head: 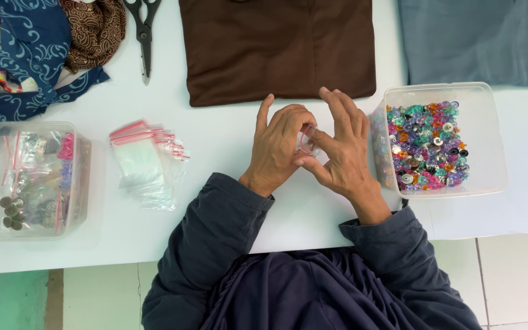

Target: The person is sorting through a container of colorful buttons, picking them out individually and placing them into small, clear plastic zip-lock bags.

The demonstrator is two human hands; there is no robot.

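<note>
Hands meet over the white surface (227, 140): left hand (276, 146) and right hand (343, 146) both pinch one small clear bag (308, 139) with a red strip. Filled bags sit in the left tub (35, 177); empty bags (145, 159) and loose buttons (426, 146) remain, so plenty left

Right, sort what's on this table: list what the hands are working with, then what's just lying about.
In use:
left hand
right hand
small clear bag held between both
tub of coloured buttons
pile of empty bags
tub of filled bags

Lying about:
scissors
brown cloth
grey cloth
patterned fabrics
</note>
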